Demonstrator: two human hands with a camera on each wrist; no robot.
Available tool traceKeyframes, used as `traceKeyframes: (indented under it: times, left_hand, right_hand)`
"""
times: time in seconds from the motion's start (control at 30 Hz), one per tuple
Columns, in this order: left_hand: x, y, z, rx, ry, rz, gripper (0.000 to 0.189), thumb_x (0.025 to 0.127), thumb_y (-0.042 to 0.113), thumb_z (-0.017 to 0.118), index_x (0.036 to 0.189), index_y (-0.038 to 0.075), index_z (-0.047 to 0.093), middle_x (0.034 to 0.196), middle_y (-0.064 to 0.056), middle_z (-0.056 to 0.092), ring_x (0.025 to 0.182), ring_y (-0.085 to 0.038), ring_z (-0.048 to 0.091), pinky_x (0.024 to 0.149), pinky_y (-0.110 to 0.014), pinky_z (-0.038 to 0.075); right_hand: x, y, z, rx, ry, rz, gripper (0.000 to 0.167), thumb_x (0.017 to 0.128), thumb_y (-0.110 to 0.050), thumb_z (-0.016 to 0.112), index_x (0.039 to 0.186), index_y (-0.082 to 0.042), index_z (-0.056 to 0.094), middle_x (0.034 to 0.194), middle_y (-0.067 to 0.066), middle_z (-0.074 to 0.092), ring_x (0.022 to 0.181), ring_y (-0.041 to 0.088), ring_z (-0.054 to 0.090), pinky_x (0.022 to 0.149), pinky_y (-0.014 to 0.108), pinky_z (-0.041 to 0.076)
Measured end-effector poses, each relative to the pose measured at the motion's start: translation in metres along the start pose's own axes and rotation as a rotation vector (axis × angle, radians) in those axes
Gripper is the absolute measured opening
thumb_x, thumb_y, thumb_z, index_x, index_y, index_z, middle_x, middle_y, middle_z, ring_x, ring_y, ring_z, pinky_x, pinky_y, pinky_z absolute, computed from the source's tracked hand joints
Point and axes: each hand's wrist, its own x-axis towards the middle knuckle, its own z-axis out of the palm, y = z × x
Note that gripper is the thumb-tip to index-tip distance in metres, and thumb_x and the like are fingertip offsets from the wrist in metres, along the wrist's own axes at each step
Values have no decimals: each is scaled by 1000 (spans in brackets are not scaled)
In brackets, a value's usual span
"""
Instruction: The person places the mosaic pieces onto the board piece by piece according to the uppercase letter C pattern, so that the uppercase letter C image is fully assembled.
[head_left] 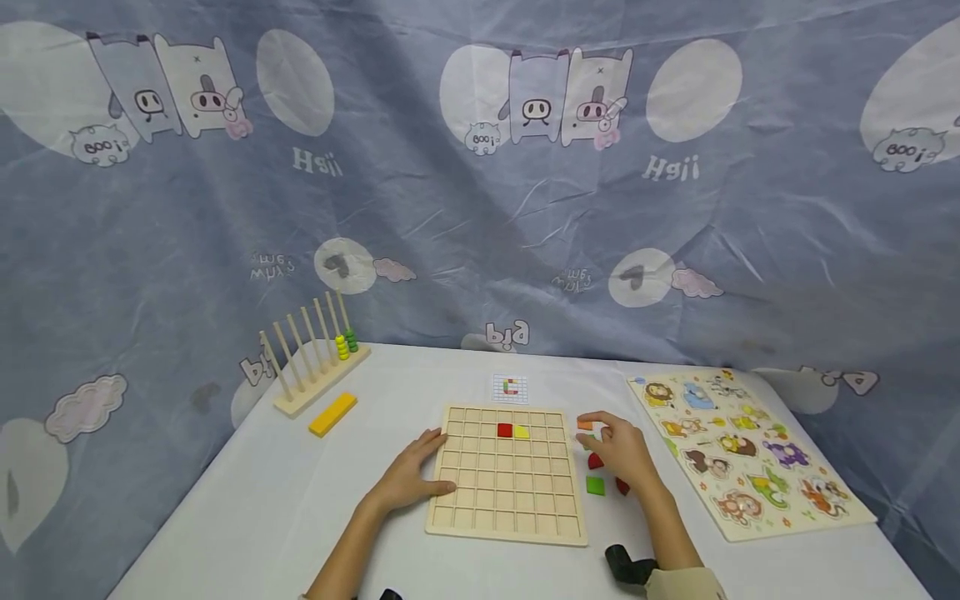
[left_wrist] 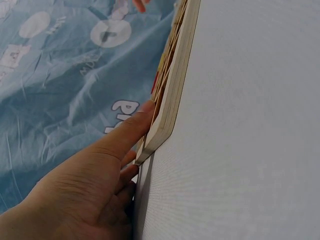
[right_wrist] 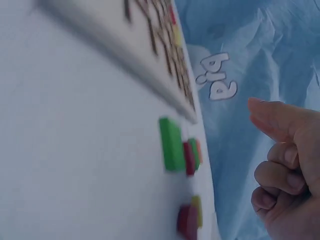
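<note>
A wooden grid board [head_left: 506, 508] lies on the table, with a red square [head_left: 505, 431] and a yellow square [head_left: 522, 432] side by side near its top. My left hand [head_left: 405, 477] rests on the board's left edge, thumb on top. Above the small pieces right of the board, my right hand [head_left: 621, 450] has thumb and index finger apart, the other fingers curled in the right wrist view. No held piece shows. Below it lie an orange piece [head_left: 584, 424], a red piece [head_left: 596, 461], a green square [right_wrist: 171, 144] and a dark red piece [right_wrist: 187, 221], some partly hidden.
A printed pattern card [head_left: 511, 388] lies behind the board. A wooden animal puzzle [head_left: 738, 450] covers the right side. At the left stand a peg rack [head_left: 322, 387] with yellow and green beads and, before it, a yellow-orange bar [head_left: 333, 414]. A patterned curtain hangs behind.
</note>
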Motion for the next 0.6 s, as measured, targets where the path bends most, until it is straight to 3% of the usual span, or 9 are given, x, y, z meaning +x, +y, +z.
traceKeyframes:
  times: [0.37,0.6]
  left_hand:
    - [0,0,-1,-10,7,-5,90,70,49,75,141,8,38,149,-10,28,137,-32,17,104,-59,20]
    - [0,-1,2,-11,6,-3,90,70,51,74,141,9,38,149,-8,28,137,-31,18,104,-58,20]
  right_hand:
    - [-16,49,-9,-160,15,96,37,78,-28,73,109,-10,65,54,1,39,47,15,34,43,26,26]
    - [-22,62,-12,-200,56,128,39,76,-34,74,103,-8,65,55,2,40,48,16,35,43,27,26]
